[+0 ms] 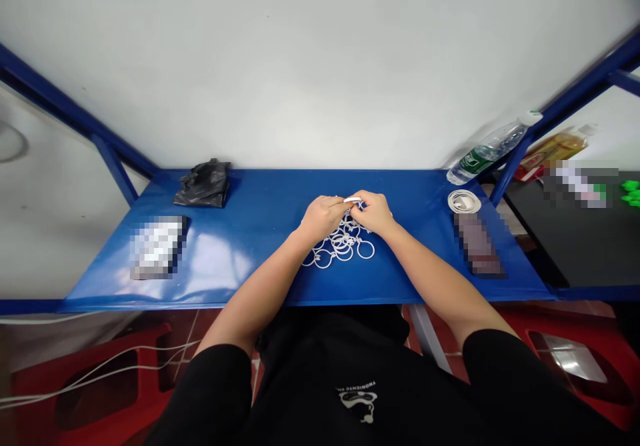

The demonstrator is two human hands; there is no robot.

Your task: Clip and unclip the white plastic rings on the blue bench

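Note:
A loose pile of white plastic rings (344, 243), several of them with small clip-like tabs, lies on the blue table in front of me. Over the far part of the pile, my left hand (323, 218) and my right hand (373, 213) meet, fingertips close together. Between them they pinch a white ring (353, 200), seen nearly edge-on. The fingers of both hands are bent and closed on it. Part of the pile is hidden beneath my hands, and I cannot make out the held ring's tab.
The blue table (260, 199) bears a crumpled black plastic bag (204, 185) at back left and a blurred-out flat object (159, 247) nearer. On the right are a water bottle (493, 149), a coiled white cable (464, 201) and a blurred dark object (479, 245). Blue frame bars (113, 166) border both sides.

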